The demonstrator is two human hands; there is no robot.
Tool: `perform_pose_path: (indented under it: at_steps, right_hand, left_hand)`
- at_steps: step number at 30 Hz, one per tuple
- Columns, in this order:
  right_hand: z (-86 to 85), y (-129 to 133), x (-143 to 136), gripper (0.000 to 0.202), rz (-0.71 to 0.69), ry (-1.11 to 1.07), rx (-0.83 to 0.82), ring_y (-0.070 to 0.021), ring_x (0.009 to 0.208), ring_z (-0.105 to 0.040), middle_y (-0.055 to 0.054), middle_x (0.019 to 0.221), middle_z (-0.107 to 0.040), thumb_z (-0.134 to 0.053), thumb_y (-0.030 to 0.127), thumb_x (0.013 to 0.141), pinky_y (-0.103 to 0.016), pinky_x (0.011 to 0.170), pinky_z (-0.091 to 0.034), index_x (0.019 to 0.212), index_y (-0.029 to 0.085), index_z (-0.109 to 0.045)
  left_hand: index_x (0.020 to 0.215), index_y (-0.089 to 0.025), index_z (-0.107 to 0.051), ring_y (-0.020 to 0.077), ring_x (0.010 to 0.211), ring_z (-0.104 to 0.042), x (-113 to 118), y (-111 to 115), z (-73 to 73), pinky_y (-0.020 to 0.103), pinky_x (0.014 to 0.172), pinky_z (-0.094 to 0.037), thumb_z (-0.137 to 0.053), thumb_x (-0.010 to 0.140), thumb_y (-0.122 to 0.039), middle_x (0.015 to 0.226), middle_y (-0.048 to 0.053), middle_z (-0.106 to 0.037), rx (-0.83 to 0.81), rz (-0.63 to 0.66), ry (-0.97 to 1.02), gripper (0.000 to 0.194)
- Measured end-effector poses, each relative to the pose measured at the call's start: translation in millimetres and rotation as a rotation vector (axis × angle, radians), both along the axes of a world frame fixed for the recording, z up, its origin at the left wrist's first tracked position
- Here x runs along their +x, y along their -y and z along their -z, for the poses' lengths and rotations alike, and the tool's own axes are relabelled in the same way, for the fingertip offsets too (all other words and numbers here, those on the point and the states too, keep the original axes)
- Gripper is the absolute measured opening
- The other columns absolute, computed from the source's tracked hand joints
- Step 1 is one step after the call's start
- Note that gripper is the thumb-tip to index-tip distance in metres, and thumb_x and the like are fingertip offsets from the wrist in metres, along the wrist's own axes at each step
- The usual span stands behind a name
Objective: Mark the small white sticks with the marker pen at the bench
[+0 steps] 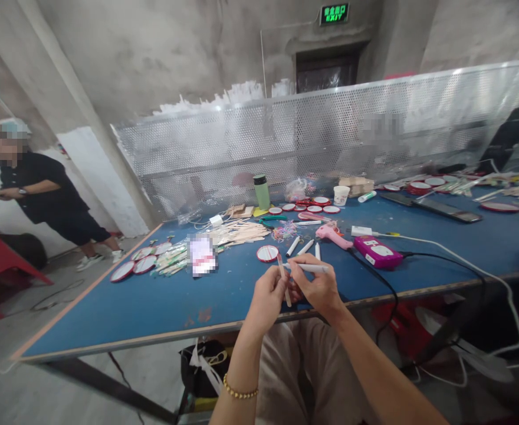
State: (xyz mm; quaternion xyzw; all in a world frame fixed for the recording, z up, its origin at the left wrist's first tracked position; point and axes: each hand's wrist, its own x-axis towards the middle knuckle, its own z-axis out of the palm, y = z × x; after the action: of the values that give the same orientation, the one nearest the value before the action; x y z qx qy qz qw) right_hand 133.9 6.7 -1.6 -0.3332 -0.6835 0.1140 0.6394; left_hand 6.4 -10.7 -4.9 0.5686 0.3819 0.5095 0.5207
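Observation:
My left hand [265, 297] pinches a flat wooden craft stick [281, 267] at the table's front edge. The stick is tilted upright, and its upper end looks reddish. In my right hand [319, 290] is a white marker pen [316, 268], its tip pointing left against or very near the stick; actual contact cannot be made out. Just beyond my hands lies a round white disc with a red rim [267, 254]. More markers [305, 247] rest beyond my right hand, close to a pink glue gun [335, 236].
A purple box [378, 252] with cables sits to the right. Loose wooden sticks [246, 232], a lit phone [202, 256] and red-rimmed discs [133, 267] lie left. A green bottle [262, 192] and paper cup [341, 195] stand before a perforated metal screen [224, 153]. A person [49, 189] stands far left.

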Motion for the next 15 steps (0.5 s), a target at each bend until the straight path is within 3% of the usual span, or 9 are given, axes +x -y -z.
perform_pose_path:
  at_steps: [15]
  right_hand:
    - [-0.5,0.8,0.4,0.018,0.017,-0.005,0.020,-0.0143,0.059,-0.063,-0.001,0.066,-0.068,-0.053,0.022,0.087,-0.025,0.060,-0.052,0.073,0.020,-0.065]
  left_hand:
    - [0.085,-0.017,-0.056,0.0139,0.054,-0.062,-0.2,-0.2,1.5,0.030,0.059,-0.055,-0.066,0.075,-0.056,0.066,-0.001,-0.063,0.001,-0.010,-0.013,0.042]
